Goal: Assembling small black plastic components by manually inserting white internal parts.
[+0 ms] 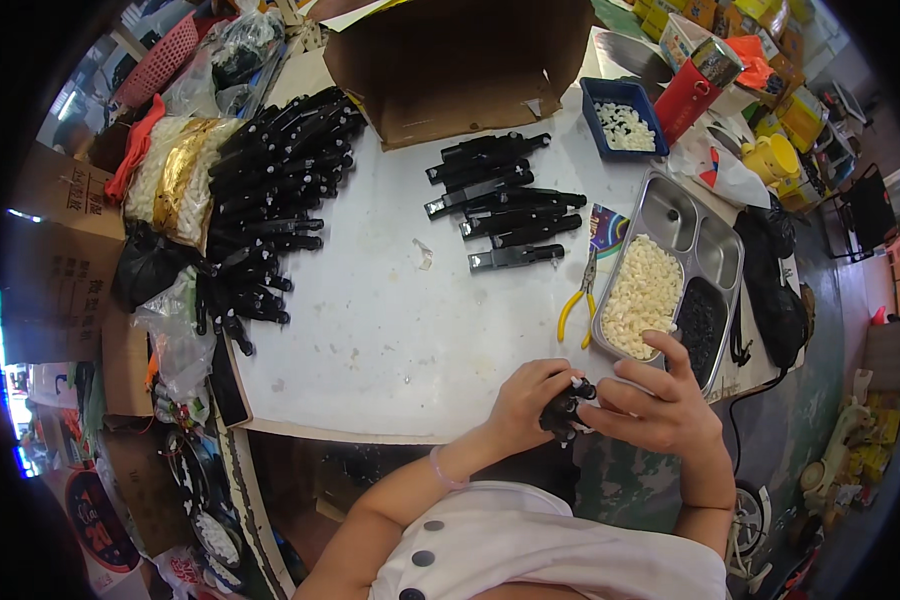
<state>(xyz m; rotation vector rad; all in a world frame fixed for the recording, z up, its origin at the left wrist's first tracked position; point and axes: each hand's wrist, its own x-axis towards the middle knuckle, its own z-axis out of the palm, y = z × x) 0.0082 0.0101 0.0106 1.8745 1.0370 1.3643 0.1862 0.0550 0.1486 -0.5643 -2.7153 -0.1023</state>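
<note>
I see left hand (523, 408) curled round black pieces (562, 412), white tips far, long axis roughly near–far. Right hand (675, 418) half-open against them, forefinger overlapping tray (667, 213); pliers (567, 313) beyond.

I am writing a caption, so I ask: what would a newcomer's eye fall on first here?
Probably the heap of black parts at the left of the white table, then the open brown box at its far edge. The metal tray with cream pieces stands out at right; at the near edge, the left hand holds black pieces, the right hand close beside.
</note>
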